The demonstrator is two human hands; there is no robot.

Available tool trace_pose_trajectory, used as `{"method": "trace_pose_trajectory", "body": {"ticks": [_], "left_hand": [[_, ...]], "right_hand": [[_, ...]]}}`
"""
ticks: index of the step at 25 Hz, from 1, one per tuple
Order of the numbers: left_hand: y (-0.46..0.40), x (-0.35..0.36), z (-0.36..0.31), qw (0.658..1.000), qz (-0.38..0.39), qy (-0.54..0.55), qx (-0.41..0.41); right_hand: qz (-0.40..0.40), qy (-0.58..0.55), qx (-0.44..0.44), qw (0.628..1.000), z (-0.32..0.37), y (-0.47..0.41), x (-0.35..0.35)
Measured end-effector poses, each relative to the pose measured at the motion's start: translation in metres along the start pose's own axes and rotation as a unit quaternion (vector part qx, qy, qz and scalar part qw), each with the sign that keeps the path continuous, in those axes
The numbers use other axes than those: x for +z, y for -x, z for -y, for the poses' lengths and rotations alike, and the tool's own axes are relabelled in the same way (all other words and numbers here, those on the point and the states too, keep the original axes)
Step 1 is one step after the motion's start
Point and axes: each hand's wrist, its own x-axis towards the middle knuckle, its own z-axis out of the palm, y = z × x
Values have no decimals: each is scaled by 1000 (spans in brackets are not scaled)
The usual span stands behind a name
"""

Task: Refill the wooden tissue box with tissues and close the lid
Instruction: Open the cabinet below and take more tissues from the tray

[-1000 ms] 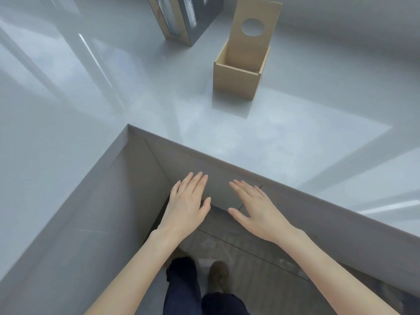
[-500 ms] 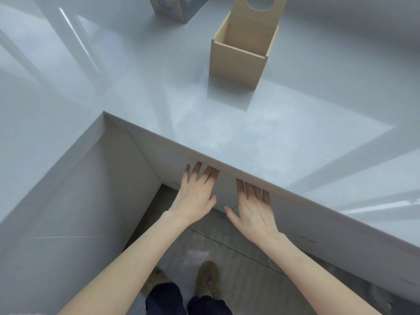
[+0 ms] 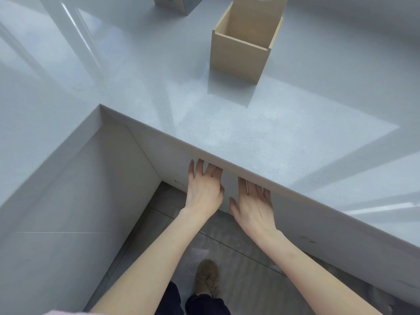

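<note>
The wooden tissue box [image 3: 238, 57] stands on the grey counter [image 3: 227, 137], far ahead and slightly right. Its lid [image 3: 261, 10] with a round hole is swung up at the back, and the inside looks empty. My left hand [image 3: 203, 192] and my right hand [image 3: 254, 205] hang below the counter's front edge, fingers spread, palms down, holding nothing. Their fingertips are hidden under the counter's lip. No tissues are in view.
A grey and wood-edged object [image 3: 175, 3] sits at the far top, mostly cut off. The L-shaped counter wraps around on the left [image 3: 56, 110]. Below are cabinet fronts [image 3: 75, 212], a tiled floor and my brown shoe [image 3: 206, 278].
The view has shifted forward, so the box sits closer. Both hands have moved forward, and their fingertips are now tucked under the counter edge.
</note>
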Motion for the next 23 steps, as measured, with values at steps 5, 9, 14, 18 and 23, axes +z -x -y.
{"method": "trace_pose_trajectory", "body": {"ticks": [5, 9, 14, 18, 23], "left_hand": [[23, 3, 0, 996, -80, 27, -13], [64, -1, 18, 997, -67, 35, -16], [111, -8, 50, 997, -58, 40, -24], [136, -10, 73, 997, -67, 29, -31], [163, -16, 109, 996, -90, -16, -10]], "right_hand": [[-29, -72, -24, 997, 13, 19, -3], [-35, -219, -14, 975, 35, 50, -3], [9, -349, 7, 937, 74, 93, -3], [34, -372, -31, 927, 100, 110, -1], [72, -397, -53, 913, 139, 126, -1]]}}
